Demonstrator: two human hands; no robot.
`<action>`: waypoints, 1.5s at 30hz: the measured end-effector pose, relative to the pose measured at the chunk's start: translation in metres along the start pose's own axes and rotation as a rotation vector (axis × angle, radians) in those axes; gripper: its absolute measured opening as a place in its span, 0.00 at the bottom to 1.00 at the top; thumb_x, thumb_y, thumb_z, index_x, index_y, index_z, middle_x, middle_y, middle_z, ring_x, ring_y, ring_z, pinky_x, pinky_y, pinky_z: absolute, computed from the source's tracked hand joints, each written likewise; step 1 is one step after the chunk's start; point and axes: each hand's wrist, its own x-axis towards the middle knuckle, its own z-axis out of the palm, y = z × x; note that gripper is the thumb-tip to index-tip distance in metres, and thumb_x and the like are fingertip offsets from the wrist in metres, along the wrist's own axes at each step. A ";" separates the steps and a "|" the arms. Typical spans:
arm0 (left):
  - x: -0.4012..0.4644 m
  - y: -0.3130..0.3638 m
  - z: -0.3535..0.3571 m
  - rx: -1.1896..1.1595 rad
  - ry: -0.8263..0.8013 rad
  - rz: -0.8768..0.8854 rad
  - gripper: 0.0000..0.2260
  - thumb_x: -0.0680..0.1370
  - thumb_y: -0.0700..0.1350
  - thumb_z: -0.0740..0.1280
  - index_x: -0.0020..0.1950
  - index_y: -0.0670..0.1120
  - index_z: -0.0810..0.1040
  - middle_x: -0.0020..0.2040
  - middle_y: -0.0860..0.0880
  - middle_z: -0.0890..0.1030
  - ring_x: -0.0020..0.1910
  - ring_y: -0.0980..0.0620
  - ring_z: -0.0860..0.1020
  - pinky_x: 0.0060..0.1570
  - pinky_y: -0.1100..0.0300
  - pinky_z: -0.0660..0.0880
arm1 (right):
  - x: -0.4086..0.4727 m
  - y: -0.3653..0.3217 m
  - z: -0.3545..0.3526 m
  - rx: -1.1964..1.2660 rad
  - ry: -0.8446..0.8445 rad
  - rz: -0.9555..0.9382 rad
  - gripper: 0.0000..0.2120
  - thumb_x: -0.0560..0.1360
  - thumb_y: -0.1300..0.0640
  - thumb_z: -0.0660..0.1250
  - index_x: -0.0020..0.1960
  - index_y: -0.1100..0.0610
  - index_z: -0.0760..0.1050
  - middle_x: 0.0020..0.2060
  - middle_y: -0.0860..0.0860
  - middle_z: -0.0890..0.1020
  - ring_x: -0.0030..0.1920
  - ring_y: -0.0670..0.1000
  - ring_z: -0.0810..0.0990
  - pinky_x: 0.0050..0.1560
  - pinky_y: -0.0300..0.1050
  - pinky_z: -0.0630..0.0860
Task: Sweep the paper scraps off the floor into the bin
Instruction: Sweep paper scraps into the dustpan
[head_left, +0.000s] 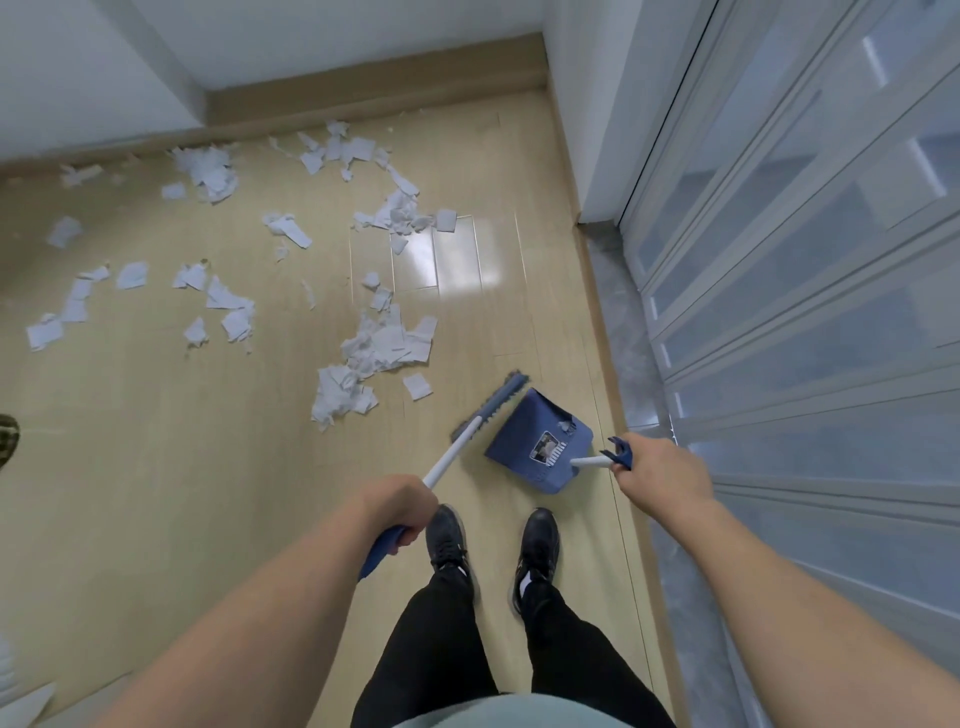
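The left hand (402, 506) gripped the broom (470, 434) beside the dustpan (537, 441); the right hand (662, 470) clasped the dustpan's handle; paper scraps (374, 348) lay beyond it.

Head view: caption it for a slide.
Left hand grips broom, right hand holds dustpan beside scattered paper scraps.

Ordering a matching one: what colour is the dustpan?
Blue, with a white handle shaft; the head view shows the dustpan clearly.

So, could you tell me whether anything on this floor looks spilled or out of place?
Yes: torn white paper scraps lie scattered over the wooden floor, from the far baseboard to the broom. The blue dustpan holds hardly any.
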 end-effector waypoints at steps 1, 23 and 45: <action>-0.003 -0.009 0.000 -0.032 0.009 -0.016 0.16 0.71 0.31 0.60 0.58 0.38 0.70 0.35 0.42 0.77 0.30 0.48 0.76 0.35 0.59 0.74 | -0.003 0.001 -0.002 -0.003 0.003 0.001 0.15 0.78 0.46 0.61 0.63 0.49 0.74 0.52 0.53 0.82 0.51 0.57 0.81 0.43 0.45 0.72; 0.016 0.014 0.084 0.104 -0.145 -0.109 0.10 0.78 0.35 0.59 0.45 0.38 0.79 0.53 0.45 0.84 0.37 0.50 0.77 0.49 0.60 0.73 | -0.084 0.061 0.060 -0.092 -0.001 0.008 0.13 0.77 0.46 0.60 0.58 0.47 0.75 0.47 0.50 0.83 0.46 0.55 0.82 0.41 0.44 0.74; -0.051 0.012 0.108 0.015 0.015 -0.156 0.02 0.68 0.32 0.62 0.38 0.37 0.73 0.27 0.45 0.77 0.26 0.49 0.74 0.28 0.61 0.70 | -0.106 0.028 0.045 0.155 -0.030 -0.003 0.04 0.76 0.50 0.62 0.45 0.50 0.71 0.45 0.50 0.81 0.44 0.55 0.80 0.41 0.45 0.77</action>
